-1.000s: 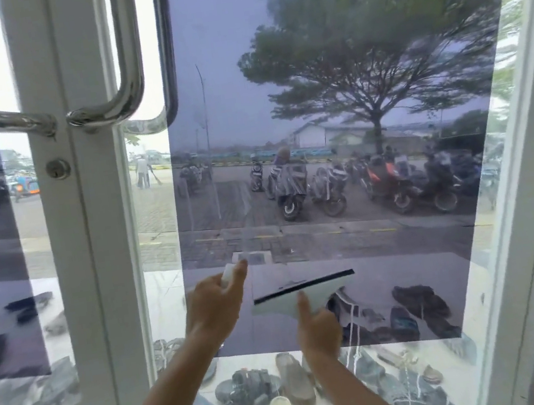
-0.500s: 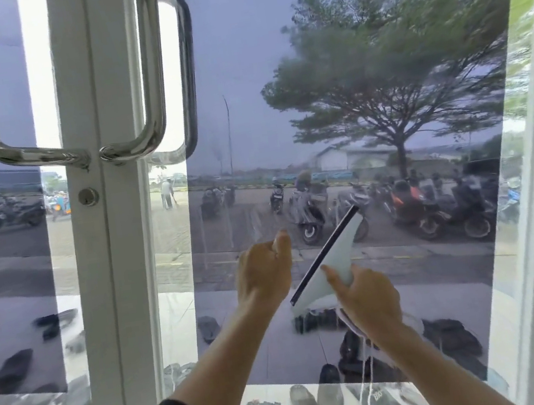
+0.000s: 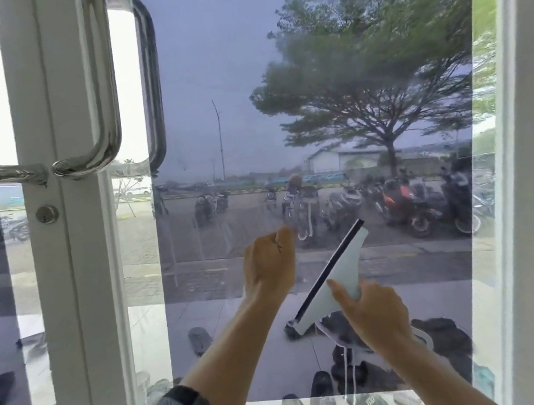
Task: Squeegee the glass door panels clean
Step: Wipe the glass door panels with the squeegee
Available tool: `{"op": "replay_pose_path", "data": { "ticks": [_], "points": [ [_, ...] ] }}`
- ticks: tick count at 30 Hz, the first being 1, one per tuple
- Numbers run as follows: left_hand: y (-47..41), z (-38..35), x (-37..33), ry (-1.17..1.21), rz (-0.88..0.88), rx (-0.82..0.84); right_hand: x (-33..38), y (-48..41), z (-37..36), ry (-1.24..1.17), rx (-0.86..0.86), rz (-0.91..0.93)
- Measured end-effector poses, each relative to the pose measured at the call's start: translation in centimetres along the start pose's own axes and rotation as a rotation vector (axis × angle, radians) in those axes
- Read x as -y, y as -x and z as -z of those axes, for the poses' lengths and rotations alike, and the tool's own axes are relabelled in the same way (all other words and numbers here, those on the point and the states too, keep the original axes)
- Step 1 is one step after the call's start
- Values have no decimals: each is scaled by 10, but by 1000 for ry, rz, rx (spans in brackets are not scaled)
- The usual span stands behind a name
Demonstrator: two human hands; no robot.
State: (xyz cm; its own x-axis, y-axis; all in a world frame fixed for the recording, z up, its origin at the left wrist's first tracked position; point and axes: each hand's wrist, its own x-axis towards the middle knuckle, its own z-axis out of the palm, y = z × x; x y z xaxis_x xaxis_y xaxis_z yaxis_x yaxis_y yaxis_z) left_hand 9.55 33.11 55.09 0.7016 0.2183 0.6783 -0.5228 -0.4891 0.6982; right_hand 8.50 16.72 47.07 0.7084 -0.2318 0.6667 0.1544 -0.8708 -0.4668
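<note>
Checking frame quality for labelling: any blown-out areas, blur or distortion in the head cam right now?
Head view: daylight is blown out in the clear strips beside the door frame; the tinted glass panel looks hazy, softening the tree; wide-angle bowing at the edges; squeegee and right hand stay fairly sharp.

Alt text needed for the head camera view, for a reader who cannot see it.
A right hand holds a white squeegee tilted diagonally against a tinted glass door panel, while the left hand, closed in a fist, rests beside it. Chrome door handles sit upper left; parked motorbikes and a tree show outside.
</note>
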Motion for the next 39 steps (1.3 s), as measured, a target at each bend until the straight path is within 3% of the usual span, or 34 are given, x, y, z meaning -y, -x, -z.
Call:
{"op": "replay_pose_path", "data": {
  "ticks": [7, 12, 18, 21, 25, 34, 39],
  "points": [
    [12, -28, -14, -37, -117, 95, -6, 7, 8, 32, -5, 27],
    [-3, 6, 10, -11, -12, 32, 11, 4, 1, 103, 31, 115],
    [-34, 96, 49, -18, 55, -239, 75, -4, -12, 150, 68, 299],
    [-38, 119, 63, -37, 144, -222, 105, -6, -25, 130, 79, 330],
    [-30, 135, 81, -122, 116, -239, 140, -9, -36, 154, 108, 394],
    [-17, 170, 123, -90, 231, -262, 254, -35, -48, 294, 72, 742],
    [-15, 192, 133, -105, 231, -336, 329, -49, -66, 294, 198, 780]
  ]
}}
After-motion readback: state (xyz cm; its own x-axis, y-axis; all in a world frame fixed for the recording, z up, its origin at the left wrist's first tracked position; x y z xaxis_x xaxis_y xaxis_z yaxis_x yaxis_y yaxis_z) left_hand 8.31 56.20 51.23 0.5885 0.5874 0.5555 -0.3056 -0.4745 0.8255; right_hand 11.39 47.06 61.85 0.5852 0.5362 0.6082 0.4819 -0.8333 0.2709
